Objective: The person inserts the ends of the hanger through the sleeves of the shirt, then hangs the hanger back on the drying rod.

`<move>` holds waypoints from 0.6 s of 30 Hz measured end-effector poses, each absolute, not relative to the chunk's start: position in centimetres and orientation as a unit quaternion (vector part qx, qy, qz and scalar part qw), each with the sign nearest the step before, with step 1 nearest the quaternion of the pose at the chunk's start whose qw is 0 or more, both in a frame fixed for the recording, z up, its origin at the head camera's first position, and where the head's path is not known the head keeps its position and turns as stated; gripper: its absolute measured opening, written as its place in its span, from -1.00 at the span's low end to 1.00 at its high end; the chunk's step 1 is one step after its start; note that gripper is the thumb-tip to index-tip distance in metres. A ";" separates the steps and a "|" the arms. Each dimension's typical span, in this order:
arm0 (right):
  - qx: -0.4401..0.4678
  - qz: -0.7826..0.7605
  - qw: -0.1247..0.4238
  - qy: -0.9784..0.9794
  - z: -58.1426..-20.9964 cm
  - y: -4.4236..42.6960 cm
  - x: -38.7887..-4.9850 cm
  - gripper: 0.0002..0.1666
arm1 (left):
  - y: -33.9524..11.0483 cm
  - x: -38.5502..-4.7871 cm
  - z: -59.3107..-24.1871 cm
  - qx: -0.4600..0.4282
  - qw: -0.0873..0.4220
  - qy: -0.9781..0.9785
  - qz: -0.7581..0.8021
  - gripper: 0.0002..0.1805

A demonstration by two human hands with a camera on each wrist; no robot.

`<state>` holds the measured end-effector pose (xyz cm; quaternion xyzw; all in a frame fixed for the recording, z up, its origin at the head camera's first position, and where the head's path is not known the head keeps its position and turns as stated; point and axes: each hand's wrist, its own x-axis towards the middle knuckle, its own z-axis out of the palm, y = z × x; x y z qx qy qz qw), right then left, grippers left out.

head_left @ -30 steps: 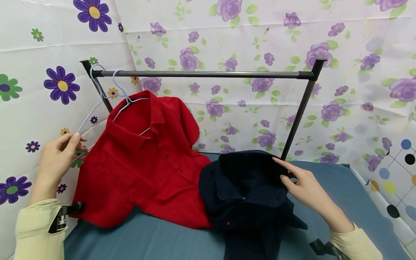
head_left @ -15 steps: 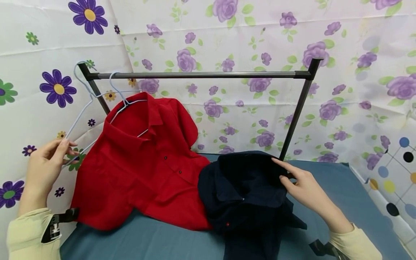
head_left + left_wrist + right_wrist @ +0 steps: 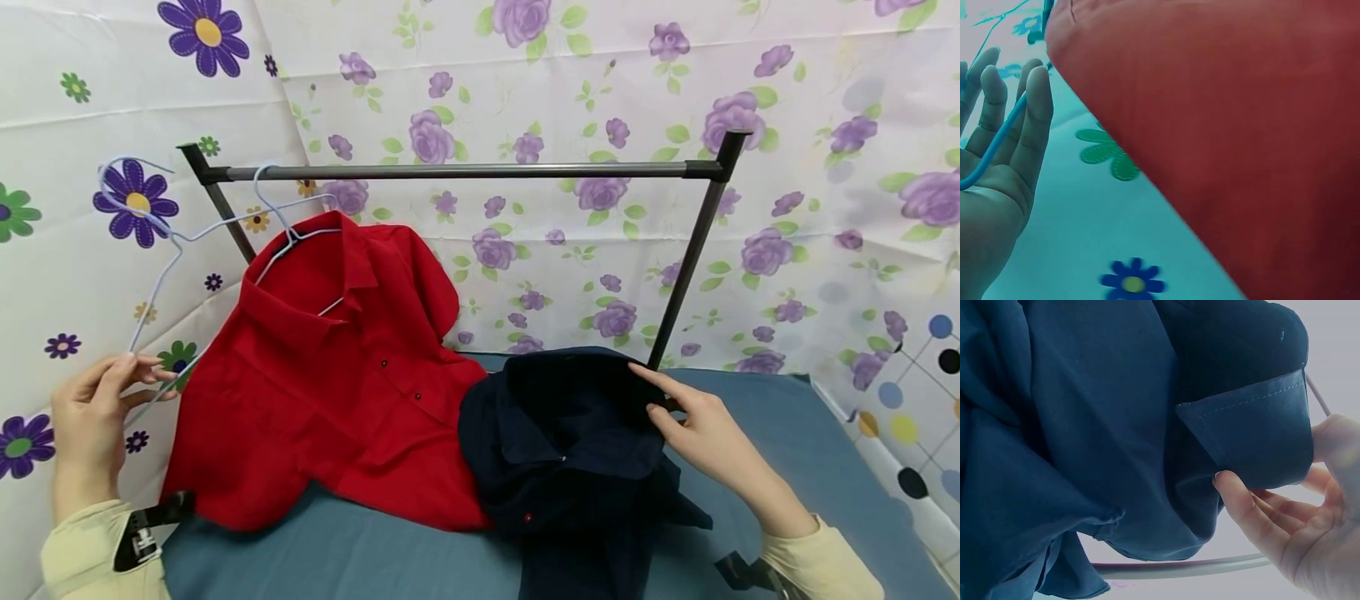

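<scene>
In the head view my left hand [image 3: 90, 433] pinches the lower corner of a bare pale-blue wire hanger [image 3: 154, 292]. The left wrist view shows the hanger's wire [image 3: 999, 139] crossing the palm and fingers. My right hand [image 3: 712, 437] holds the collar edge of a navy shirt [image 3: 577, 492] between thumb and fingers; its collar [image 3: 1260, 437] shows in the right wrist view. To the left of that shirt is a red shirt [image 3: 300, 400] on another wire hanger [image 3: 291, 239], hooked over the rack's bar [image 3: 480, 172]. Folds hide much of the navy shirt.
The dark rack's right post [image 3: 690, 275] stands behind the navy shirt. A blue cloth [image 3: 360, 550] covers the table under both shirts. Flower-print sheets [image 3: 450, 92] hang behind and at the left.
My left hand has moved left and down with the bare hanger. The hanger's hook has swung left, away from the rack's left end. My right hand and the navy shirt have stayed put.
</scene>
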<state>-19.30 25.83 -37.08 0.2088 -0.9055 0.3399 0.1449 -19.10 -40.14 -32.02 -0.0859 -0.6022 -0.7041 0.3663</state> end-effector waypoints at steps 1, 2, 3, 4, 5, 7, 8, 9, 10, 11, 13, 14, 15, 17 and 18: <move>0.208 0.340 0.145 -0.906 -37.1 25.8 -19.3 -0.37 | -40.2 -19.1 -32.3 -0.083 0.371 -0.591 -0.712 -0.72; 0.207 0.340 0.144 -0.906 -37.1 25.8 -19.3 -0.37 | -40.2 -19.2 -32.6 -0.083 0.376 -0.579 -0.719 -0.73; 0.207 0.341 0.143 -0.906 -37.1 25.8 -19.3 -0.37 | -40.2 -19.2 -32.8 -0.088 0.382 -0.567 -0.724 -0.73; 0.206 0.341 0.142 -0.906 -37.2 25.8 -19.2 -0.38 | -40.2 -19.2 -33.1 -0.099 0.387 -0.556 -0.729 -0.73; 0.206 0.341 0.141 -0.906 -37.2 25.8 -19.2 -0.38 | -40.3 -19.3 -33.4 -0.109 0.391 -0.545 -0.734 -0.73; 0.205 0.342 0.140 -0.906 -37.2 25.8 -19.2 -0.38 | -40.3 -19.3 -34.0 -0.132 0.394 -0.519 -0.747 -0.74; 0.205 0.342 0.139 -0.906 -37.2 25.9 -19.2 -0.38 | -40.3 -19.3 -34.3 -0.140 0.396 -0.506 -0.754 -0.74; 0.204 0.343 0.139 -0.906 -37.3 25.9 -19.3 -0.38 | -40.3 -19.3 -34.5 -0.146 0.396 -0.491 -0.762 -0.74; 0.204 0.343 0.140 -0.906 -37.3 25.9 -19.3 -0.38 | -40.3 -19.3 -34.8 -0.151 0.399 -0.478 -0.768 -0.74; 0.204 0.344 0.140 -0.906 -37.3 25.9 -19.3 -0.38 | -40.3 -19.4 -35.1 -0.153 0.403 -0.463 -0.774 -0.74; 0.203 0.345 0.139 -0.906 -37.3 25.9 -19.3 -0.38 | -40.4 -19.5 -35.7 -0.157 0.418 -0.445 -0.776 -0.71; 0.203 0.346 0.138 -0.906 -37.4 25.9 -19.3 -0.38 | -40.5 -19.5 -36.0 -0.159 0.426 -0.436 -0.777 -0.70; 0.203 0.346 0.137 -0.906 -37.4 25.9 -19.4 -0.38 | -40.6 -19.5 -36.2 -0.161 0.436 -0.429 -0.774 -0.68; 0.202 0.348 0.135 -0.905 -37.4 25.8 -19.4 -0.38 | -40.7 -19.6 -36.8 -0.157 0.455 -0.419 -0.770 -0.65; 0.202 0.348 0.135 -0.905 -37.5 25.8 -19.4 -0.38 | -40.8 -19.6 -37.0 -0.155 0.463 -0.415 -0.768 -0.63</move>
